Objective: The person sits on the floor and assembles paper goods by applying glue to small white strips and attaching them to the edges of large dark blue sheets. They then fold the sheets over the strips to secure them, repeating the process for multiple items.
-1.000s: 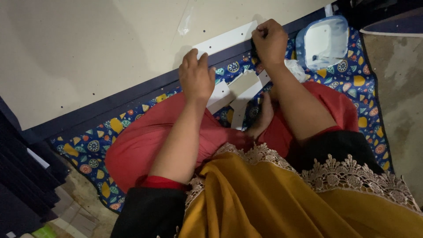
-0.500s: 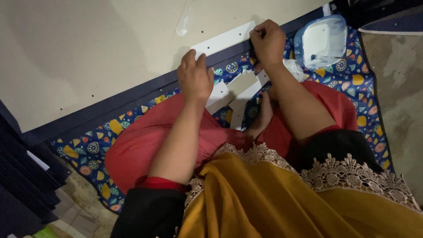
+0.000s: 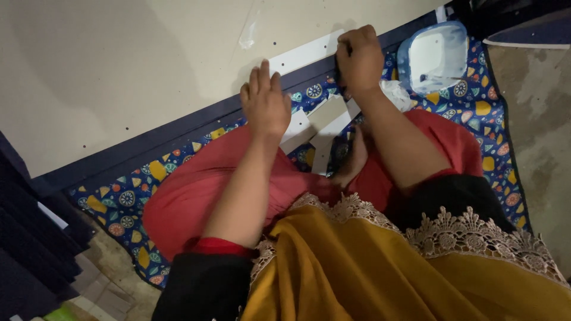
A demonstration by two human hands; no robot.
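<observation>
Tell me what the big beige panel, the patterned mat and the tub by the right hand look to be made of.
Beige panel: probably laminated board, matte and smooth, with small drilled holes and a dark edge band.
Patterned mat: looks like printed fabric, soft and slightly rumpled, blue with bright shapes.
Tub: likely translucent plastic, thin glossy walls; contents unclear.

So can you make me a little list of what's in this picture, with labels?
Left hand: flat on a white strip, fingers spread
Right hand: fisted at the edge of the beige board, possibly gripping a small dark tool
Container: clear plastic, on the patterned mat
Seat: cross-legged, red trousers
</observation>
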